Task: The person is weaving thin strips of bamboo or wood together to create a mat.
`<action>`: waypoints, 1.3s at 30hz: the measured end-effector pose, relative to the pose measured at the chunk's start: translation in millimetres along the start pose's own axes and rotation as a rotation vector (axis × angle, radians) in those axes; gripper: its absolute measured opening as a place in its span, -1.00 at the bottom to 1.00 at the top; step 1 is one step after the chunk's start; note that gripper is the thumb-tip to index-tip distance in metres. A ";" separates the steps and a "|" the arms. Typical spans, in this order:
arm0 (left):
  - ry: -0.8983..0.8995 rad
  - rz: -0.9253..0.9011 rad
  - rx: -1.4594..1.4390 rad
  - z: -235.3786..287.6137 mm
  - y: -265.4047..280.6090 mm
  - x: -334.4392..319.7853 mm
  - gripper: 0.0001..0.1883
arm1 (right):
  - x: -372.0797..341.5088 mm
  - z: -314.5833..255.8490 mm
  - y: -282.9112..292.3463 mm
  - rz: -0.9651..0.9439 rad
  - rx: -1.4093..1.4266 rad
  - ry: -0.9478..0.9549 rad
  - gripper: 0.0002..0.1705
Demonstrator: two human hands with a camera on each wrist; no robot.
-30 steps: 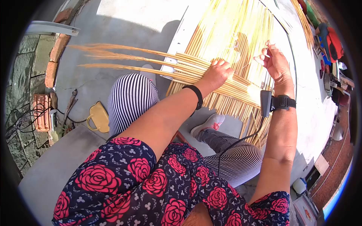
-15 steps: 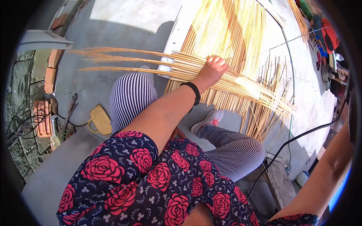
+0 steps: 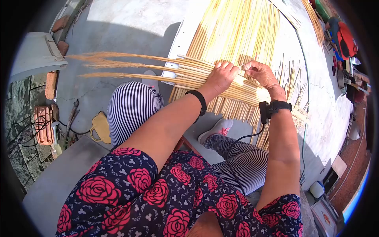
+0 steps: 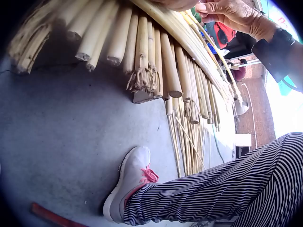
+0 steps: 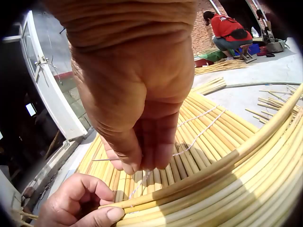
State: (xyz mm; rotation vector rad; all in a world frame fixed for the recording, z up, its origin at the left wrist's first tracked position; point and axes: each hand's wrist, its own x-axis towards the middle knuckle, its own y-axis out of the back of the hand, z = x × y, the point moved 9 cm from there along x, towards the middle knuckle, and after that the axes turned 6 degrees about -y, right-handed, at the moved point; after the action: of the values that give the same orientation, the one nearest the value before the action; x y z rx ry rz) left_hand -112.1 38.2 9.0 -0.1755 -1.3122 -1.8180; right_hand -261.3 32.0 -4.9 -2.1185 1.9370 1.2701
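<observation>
My left hand (image 3: 222, 77) grips several long stalks (image 3: 188, 74) that lie crosswise over a mat of parallel stalks (image 3: 237, 31). In the right wrist view its thumb and fingers (image 5: 102, 216) close round the edge stalk. Feathery plumes (image 3: 96, 65) trail from some stalks at the left. Just beside it, my right hand (image 3: 261, 74) pinches a thin needle (image 5: 102, 160) above the mat. White thread (image 5: 201, 133) runs from near those fingertips across the mat. The left wrist view shows the cut stalk ends (image 4: 113, 59).
Loose thin stalks (image 3: 290, 77) lie right of the mat. A black cable (image 3: 233, 148) hangs from the right wrist. My shoe (image 3: 215, 130) is below the mat's near edge, and a yellow bag (image 3: 101, 128) sits at the left. Farther off, a person in red (image 5: 229, 28) bends forward.
My right hand swung far out to the right, leaving the head view apart from the arm, then came back beside the left hand. The left hand keeps its grip on the crosswise stalks.
</observation>
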 end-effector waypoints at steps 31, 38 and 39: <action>0.031 0.020 -0.127 -2.3 -0.1 2.0 -0.89 | 8.7 -53.5 84.3 -0.012 0.878 0.219 -0.79; -0.002 0.016 -0.104 1.6 2.5 4.8 -0.90 | 27.4 -48.8 89.0 0.152 0.856 0.177 -0.81; -0.005 0.018 -0.102 0.9 2.9 5.1 -0.90 | 29.4 -47.5 88.4 0.161 0.860 0.166 -0.81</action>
State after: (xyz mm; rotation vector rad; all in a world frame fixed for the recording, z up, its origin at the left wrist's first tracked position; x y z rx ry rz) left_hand -113.6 35.9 14.3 -0.2463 -1.2178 -1.8718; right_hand -311.8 -37.4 55.0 -1.6569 2.1738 0.1520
